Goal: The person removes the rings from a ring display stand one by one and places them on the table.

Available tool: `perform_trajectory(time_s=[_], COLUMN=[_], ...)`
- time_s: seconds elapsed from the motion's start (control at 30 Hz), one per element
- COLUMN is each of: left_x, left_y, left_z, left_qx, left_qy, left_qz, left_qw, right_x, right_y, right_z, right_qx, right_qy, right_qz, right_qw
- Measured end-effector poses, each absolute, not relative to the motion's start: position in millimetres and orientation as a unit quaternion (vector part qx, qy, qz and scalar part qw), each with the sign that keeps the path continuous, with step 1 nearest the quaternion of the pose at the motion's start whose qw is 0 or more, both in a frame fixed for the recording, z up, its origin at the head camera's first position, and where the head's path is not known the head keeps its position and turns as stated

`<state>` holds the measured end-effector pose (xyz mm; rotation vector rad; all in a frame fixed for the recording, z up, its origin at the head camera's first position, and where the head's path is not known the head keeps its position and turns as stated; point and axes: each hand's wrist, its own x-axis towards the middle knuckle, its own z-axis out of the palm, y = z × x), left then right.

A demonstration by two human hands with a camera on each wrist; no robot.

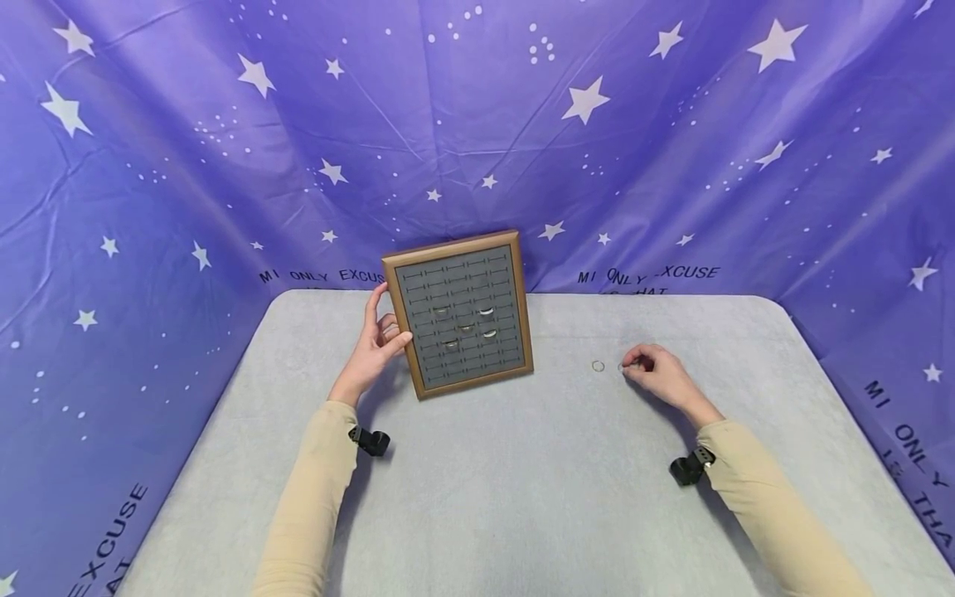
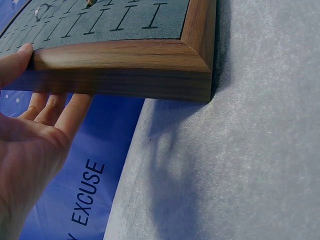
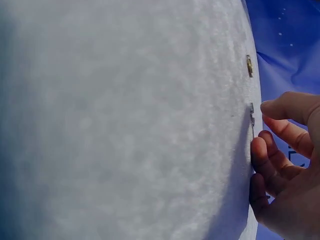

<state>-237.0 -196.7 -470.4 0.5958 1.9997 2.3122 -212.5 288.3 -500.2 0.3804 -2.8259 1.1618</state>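
My left hand grips the left side of a wooden-framed ring display board, thumb at the front edge and fingers behind it. The board is tilted up toward me, and its grey slotted face carries several rings. Close up in the left wrist view, a silver ring sits in a slot. To the right, my right hand is low over the table, its thumb and forefinger bent close beside a silver ring. A gold ring lies just left of those fingertips in the head view.
A grey cloth-covered table lies under both hands. Purple star-printed curtains hang behind it and at both sides. Each wrist carries a small black camera.
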Motion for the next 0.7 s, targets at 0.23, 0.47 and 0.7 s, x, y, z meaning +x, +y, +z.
perform_trajectory(time_s=[0.23,0.47,0.7], left_x=[-238.5,-237.6,-237.4], left_y=[-197.9,-196.6,-196.7], left_z=[-472.0,-470.8,-470.5], left_qx=[0.194,0.194,0.194], left_qy=[0.643,0.642,0.64], left_qz=[0.74,0.741,0.744], left_qw=[0.013,0.014,0.013], right_x=[-211.5,-212.4,-216.4], right_y=[287.9,284.9,271.6], right_z=[-495.0,-492.3,-488.6], right_qx=[0.099,0.088,0.094], right_qy=[-0.909,-0.901,-0.881], right_qz=[0.404,0.423,0.463], right_qw=[0.017,0.028,0.034])
